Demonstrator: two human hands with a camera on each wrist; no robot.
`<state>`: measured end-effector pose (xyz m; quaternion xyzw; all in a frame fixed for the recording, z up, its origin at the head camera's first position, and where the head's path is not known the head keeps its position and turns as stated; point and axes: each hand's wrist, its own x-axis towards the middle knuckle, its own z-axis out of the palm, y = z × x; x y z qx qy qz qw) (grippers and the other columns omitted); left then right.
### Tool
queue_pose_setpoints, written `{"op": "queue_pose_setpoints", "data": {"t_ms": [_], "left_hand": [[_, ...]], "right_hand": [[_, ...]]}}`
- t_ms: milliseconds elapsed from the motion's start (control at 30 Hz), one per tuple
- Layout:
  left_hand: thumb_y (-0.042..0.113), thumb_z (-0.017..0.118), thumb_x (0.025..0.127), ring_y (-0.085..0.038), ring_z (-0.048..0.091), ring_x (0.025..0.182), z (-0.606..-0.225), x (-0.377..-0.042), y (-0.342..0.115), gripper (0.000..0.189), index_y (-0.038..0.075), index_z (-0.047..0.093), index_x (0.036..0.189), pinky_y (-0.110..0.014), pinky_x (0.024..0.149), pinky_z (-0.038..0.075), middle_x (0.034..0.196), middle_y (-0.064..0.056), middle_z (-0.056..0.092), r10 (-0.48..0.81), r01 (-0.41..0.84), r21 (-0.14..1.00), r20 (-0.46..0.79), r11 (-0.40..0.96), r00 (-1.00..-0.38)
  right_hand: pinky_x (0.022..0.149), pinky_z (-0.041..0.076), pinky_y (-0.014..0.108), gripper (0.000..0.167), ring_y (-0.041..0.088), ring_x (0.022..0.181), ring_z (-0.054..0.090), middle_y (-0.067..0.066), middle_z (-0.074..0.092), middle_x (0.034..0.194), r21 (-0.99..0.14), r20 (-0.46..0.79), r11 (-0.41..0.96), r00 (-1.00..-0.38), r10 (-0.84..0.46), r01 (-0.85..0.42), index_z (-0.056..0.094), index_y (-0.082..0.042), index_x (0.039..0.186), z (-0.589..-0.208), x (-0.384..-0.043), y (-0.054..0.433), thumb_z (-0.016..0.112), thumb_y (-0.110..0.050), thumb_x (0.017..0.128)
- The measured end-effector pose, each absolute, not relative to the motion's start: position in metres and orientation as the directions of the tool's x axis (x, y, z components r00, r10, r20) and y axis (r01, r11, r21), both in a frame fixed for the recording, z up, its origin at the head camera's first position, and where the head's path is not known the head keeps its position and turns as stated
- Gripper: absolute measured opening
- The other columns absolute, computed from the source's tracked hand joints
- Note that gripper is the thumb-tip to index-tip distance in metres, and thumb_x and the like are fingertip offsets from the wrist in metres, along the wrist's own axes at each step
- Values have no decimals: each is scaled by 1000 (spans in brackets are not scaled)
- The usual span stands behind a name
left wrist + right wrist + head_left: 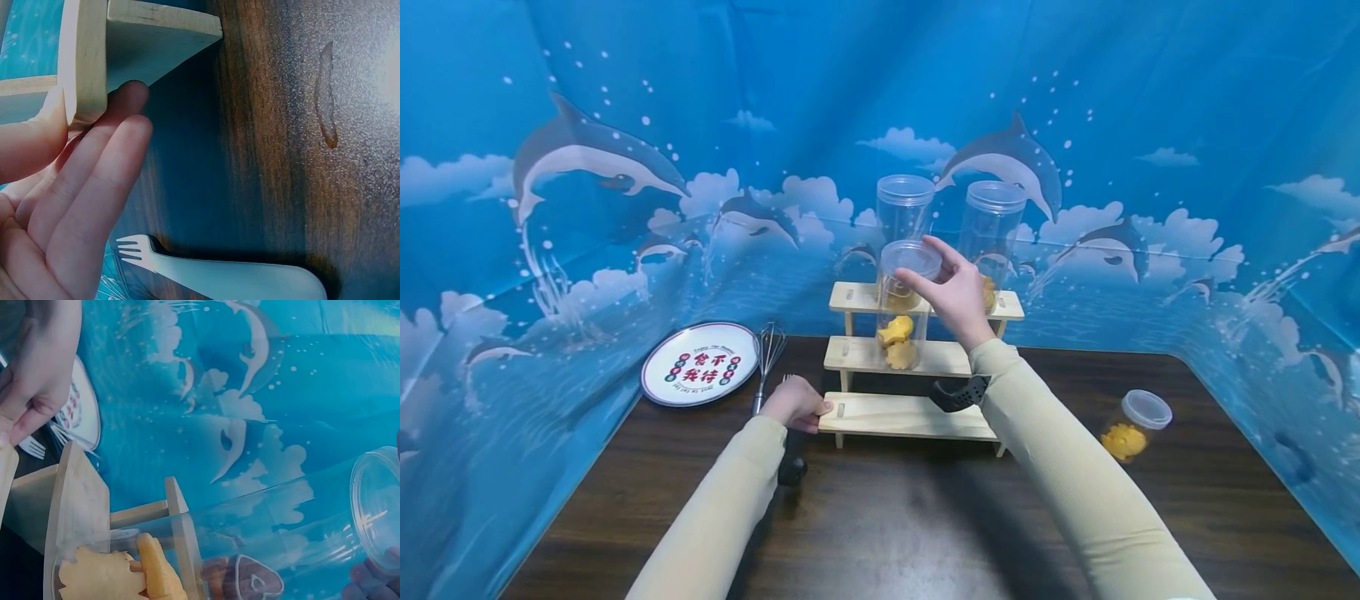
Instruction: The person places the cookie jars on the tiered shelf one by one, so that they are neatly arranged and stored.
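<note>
Left hand (793, 402) pinches the lowest left end of one wooden stand (887, 415); one clear jar (901, 310) is upright at the middle tier (852, 353), long axis vertical, lid (901, 253) facing up; right hand (957, 302), thumb and fingers parted, grips round that lid.

Tabletop (865, 508), dark brown, wood-grained; directly upon it: one three-tiered pale wooden stand (887, 414), centre; one white lettered plate (702, 367), left; one wire whisk (767, 354), beside plate; one fork (225, 275); one short lidded jar (1131, 427), right.
</note>
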<state>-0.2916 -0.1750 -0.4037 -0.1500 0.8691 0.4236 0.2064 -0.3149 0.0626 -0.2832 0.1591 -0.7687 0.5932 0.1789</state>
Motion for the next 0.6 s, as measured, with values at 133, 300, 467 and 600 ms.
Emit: {"op": "queue_pose_setpoints", "data": {"t_ms": [133,300,467,600], "left_hand": [[11,66,90,-15,59,59,-403,-291,-176,22,-8,63,102,-24,58,58,72,-10,60,-85,-435,678,-484,593,-871],[11,66,90,-16,60,61,-402,-291,-175,23,-8,64,103,-24,58,57,77,-12,62,-87,-418,681,-465,602,-881],[11,66,89,-18,62,63,-404,-289,-175,24,-8,64,104,-24,58,58,80,-13,63,-88,-416,683,-461,601,-883],[10,66,89,-17,61,62,-405,-289,-175,24,-8,64,104,-24,58,58,79,-13,62,-95,-416,678,-458,606,-884]], "right_hand": [[90,53,36,74,19,110,59,6,55,133,-842,462,300,-887,-27,-448,48,-15,139,-282,-314,59,76,-43,78],[93,52,36,80,20,113,57,6,53,137,-833,457,348,-889,-9,-431,44,-18,142,-280,-313,57,76,-49,75],[100,47,35,83,22,124,52,7,49,141,-825,458,367,-889,-14,-430,42,-15,144,-279,-312,57,76,-49,75],[105,42,31,85,18,132,44,4,44,146,-827,465,338,-885,-34,-448,38,-15,145,-279,-309,60,76,-47,76]]}}
